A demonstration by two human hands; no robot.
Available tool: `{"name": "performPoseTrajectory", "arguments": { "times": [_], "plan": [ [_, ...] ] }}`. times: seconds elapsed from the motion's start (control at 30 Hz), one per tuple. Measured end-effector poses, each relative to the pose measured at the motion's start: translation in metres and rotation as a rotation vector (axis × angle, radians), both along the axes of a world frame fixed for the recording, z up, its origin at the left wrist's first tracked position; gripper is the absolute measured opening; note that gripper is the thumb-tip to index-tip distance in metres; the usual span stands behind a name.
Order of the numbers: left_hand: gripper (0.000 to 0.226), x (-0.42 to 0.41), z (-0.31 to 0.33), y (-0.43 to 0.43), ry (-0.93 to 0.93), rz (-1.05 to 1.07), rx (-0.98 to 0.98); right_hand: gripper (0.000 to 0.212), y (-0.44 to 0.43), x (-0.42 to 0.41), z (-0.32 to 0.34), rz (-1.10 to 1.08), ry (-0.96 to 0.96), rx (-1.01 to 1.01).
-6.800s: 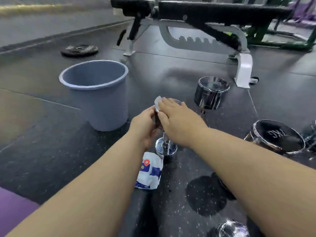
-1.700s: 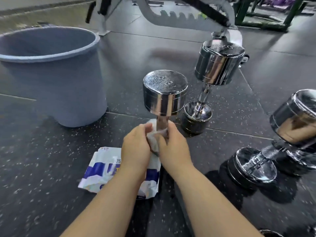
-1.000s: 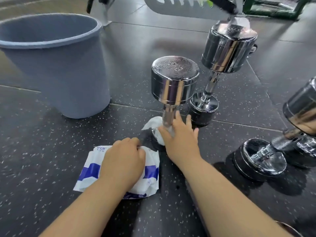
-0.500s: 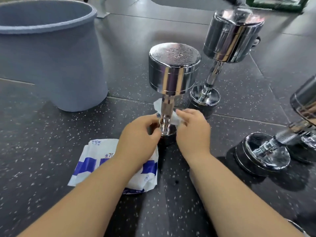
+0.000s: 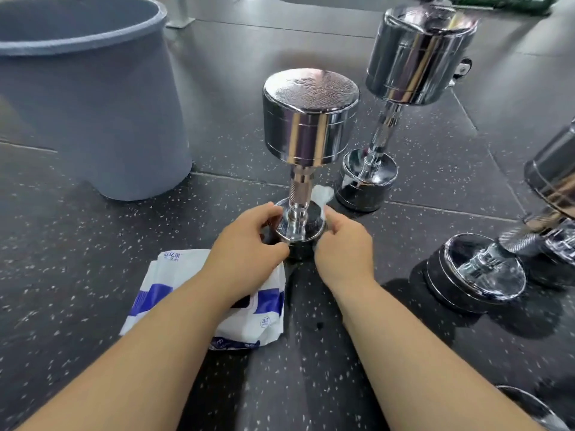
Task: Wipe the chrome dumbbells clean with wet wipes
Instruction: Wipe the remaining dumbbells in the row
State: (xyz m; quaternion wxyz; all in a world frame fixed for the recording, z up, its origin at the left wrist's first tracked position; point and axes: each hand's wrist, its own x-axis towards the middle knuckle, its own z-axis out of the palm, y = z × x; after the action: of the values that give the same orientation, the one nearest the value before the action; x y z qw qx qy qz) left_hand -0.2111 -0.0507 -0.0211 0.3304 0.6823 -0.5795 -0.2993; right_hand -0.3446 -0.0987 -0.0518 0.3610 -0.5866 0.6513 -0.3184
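Speckled rubber gym floor point(image 5: 93, 275) — left hand point(image 5: 245, 247) grips dumbbell point(image 5: 308, 126), right hand point(image 5: 345, 247) pinches wipe point(image 5: 322, 194).

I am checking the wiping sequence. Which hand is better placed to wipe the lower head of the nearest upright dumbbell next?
The right hand: it holds the wet wipe at the lower head of the dumbbell. The left hand grips the opposite rim, without a wipe.
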Motion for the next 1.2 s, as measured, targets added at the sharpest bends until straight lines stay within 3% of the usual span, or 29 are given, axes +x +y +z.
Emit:
{"name": "performPoseTrajectory", "arguments": {
  "times": [0.1, 0.17, 0.23, 0.27, 0.33, 0.4, 0.5, 0.57, 0.77, 0.87, 0.93, 1.1, 1.2],
  "plan": [
    [0.049, 0.0, -0.002, -0.003, 0.058, 0.03, 0.0, 0.066, 0.009, 0.007, 0.003, 0.087, -0.064, 0.058],
    [0.052, 0.0, -0.003, -0.002, 0.076, 0.045, 0.022, 0.079, 0.029, 0.006, 0.0, 0.134, -0.001, 0.069],
    [0.054, 0.0, -0.005, -0.002, 0.093, 0.073, 0.034, 0.074, 0.048, 0.004, -0.003, 0.182, 0.12, 0.068],
    [0.054, 0.0, -0.006, -0.001, 0.102, 0.091, 0.044, 0.061, 0.048, 0.002, -0.004, 0.163, 0.145, 0.034],
    [0.057, -0.001, -0.007, 0.0, 0.092, 0.113, 0.063, 0.03, 0.031, -0.005, -0.005, 0.023, 0.047, -0.037],
    [0.057, -0.001, -0.007, 0.0, 0.076, 0.103, 0.065, 0.015, 0.016, -0.012, -0.002, -0.103, -0.011, -0.039],
    [0.04, 0.0, -0.007, 0.002, 0.075, 0.09, 0.056, 0.026, 0.028, -0.009, -0.005, -0.078, -0.082, 0.015],
    [0.024, -0.001, -0.009, 0.004, 0.045, 0.089, 0.029, 0.02, 0.042, 0.002, -0.008, -0.002, -0.18, 0.065],
    [0.017, -0.005, -0.019, 0.014, -0.148, -0.114, 0.032, 0.029, 0.045, 0.003, -0.025, 0.06, -0.691, 0.332],
    [0.008, -0.013, -0.023, 0.007, -0.47, -0.06, 0.058, 0.021, 0.044, -0.01, -0.025, 0.087, -0.58, 0.257],
    [0.011, -0.018, -0.023, -0.001, -0.58, 0.034, 0.12, 0.037, 0.037, -0.015, -0.025, 0.034, -0.514, 0.193],
    [0.023, -0.015, -0.013, -0.017, -0.443, 0.278, 0.329, 0.033, 0.03, -0.007, -0.025, -0.168, -0.614, 0.228],
    [0.02, -0.013, -0.013, -0.022, -0.299, 0.328, 0.312, 0.031, 0.036, -0.001, -0.013, -0.161, -0.456, 0.152]
  ]
}}
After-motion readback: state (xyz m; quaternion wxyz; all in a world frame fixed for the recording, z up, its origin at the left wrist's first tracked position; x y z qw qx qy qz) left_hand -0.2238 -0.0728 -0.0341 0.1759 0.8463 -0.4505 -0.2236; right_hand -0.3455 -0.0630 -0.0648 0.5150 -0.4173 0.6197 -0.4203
